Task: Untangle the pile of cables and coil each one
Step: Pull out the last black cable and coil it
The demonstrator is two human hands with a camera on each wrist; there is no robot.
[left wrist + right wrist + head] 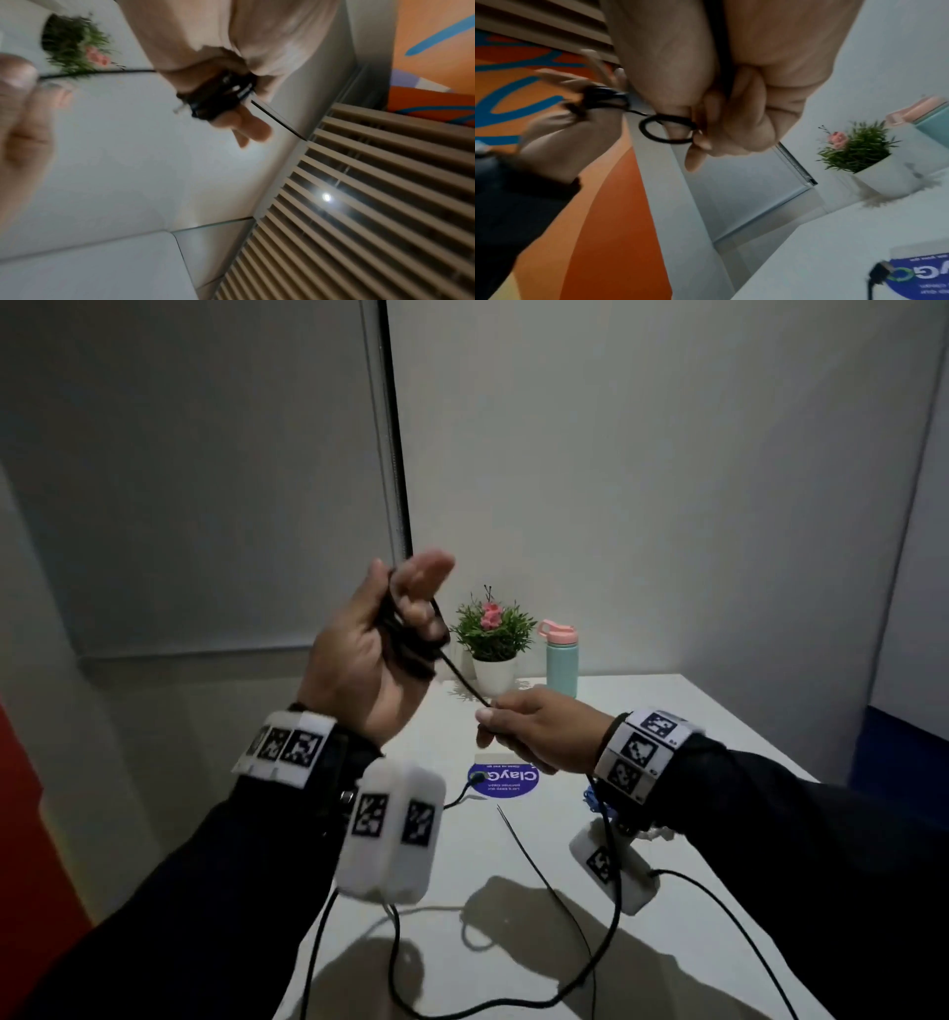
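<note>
Your left hand [359, 654] had its grip closed around a bundle of black cable [405, 634] loops, raised above the tabletop [693, 711]. Your right hand [534, 726] pinched the same cable's free run just below that, pulled taut between both grips.

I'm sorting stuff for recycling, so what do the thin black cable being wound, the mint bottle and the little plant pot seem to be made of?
Thin black cable: matte, bends easily, likely rubber or PVC sheath.
Mint green bottle with pink lid: smooth satin coating, probably painted metal; lid looks plastic.
Small white plant pot: plain matte white, ceramic or plastic, cannot tell which.
</note>
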